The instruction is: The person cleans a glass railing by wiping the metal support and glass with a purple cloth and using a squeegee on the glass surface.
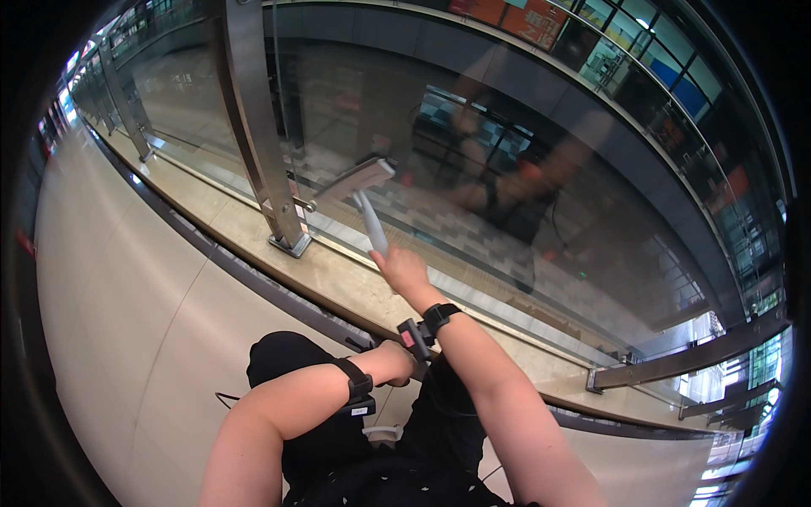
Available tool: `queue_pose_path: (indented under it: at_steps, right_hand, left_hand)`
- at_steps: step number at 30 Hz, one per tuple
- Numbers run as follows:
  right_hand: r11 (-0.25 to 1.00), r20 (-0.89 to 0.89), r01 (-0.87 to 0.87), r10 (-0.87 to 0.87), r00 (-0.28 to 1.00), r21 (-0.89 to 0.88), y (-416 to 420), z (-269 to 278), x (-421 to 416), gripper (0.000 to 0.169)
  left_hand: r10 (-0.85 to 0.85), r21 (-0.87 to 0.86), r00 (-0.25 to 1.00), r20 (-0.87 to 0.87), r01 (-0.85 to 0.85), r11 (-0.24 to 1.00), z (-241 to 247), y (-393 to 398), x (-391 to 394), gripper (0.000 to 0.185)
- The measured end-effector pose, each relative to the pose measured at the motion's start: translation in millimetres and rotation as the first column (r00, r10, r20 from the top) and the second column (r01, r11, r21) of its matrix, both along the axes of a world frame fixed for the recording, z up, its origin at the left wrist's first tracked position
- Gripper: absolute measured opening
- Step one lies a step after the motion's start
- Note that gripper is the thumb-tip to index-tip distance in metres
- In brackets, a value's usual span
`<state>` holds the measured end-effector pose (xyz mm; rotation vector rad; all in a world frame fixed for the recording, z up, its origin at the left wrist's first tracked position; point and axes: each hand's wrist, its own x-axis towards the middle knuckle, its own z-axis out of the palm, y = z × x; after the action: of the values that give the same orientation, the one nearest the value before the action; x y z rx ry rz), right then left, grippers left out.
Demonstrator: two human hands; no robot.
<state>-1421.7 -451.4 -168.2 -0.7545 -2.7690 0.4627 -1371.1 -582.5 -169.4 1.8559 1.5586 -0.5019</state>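
Note:
My right hand (405, 271) is closed around the light grey handle of a window squeegee (372, 223). The wide head of the squeegee lies at the glass balustrade panel (443, 184), just right of a metal post; whether it presses on the glass is hard to tell. My left hand (396, 362) is curled low between my knees, below my right wrist, and what it may hold is hidden. Both forearms carry black straps with small black devices. The glass shows reflections of an arm and a red spot.
A stainless steel post (253, 127) with a bolted foot stands left of the squeegee. Another metal post (684, 352) is at the right. A beige stone ledge (342, 279) runs under the glass, with a dark strip along it and a tiled floor (146, 304) on my side.

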Motion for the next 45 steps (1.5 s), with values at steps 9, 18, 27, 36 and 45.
queue_pose_path:
  at_steps: [9, 18, 27, 36, 45]
  right_hand:
    - [0.882, 0.224, -0.042, -0.072, 0.972, 0.47, 75, 56, 165, 0.044]
    - [0.793, 0.085, 0.389, -0.478, 0.874, 0.469, 116, 78, 410, 0.038]
    - [0.695, -0.168, 0.693, -0.672, 0.721, 0.195, 139, -21, 554, 0.038]
    - [0.287, -0.232, 0.147, -0.922, 0.309, -0.947, 104, -208, 500, 0.042]
    - [-0.004, -0.133, -0.552, -0.969, 0.208, -0.834, 53, -100, 344, 0.059]
  left_hand:
    - [-0.026, -0.016, 0.999, -0.035, 0.025, 1.0, 0, 10, 11, 0.021]
    - [-0.101, -0.075, 0.994, -0.033, 0.098, 0.992, -2, 24, 36, 0.025]
    - [-0.077, -0.17, 0.996, -0.04, 0.069, 0.983, -8, 24, 36, 0.036]
    - [-0.075, -0.233, 0.99, -0.122, 0.045, 0.971, -1, 31, 26, 0.042]
    - [-0.175, 0.011, 0.973, -0.15, 0.178, 0.984, 15, 23, 34, 0.019]
